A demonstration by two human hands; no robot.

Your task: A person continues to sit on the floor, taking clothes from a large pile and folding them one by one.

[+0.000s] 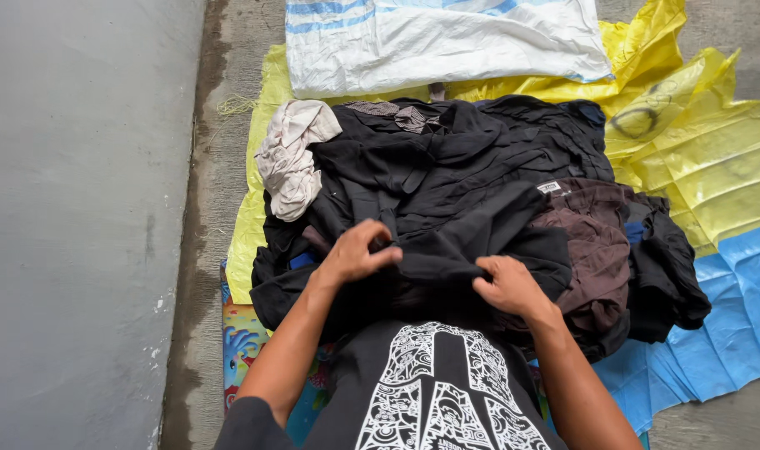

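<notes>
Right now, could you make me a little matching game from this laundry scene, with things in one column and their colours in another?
Things:
1. crumpled cloth
2. woven sack
3. garment gripped by left hand and right hand
4. plastic sheet at lower right

Colours:
A. black
B. blue
C. cream
D. white with blue stripes

Pairs: 1-C, 2-D, 3-A, 4-B

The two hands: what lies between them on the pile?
In the head view, a bunched fold of black cloth lies between the left hand and the right hand; both grip it.
</notes>
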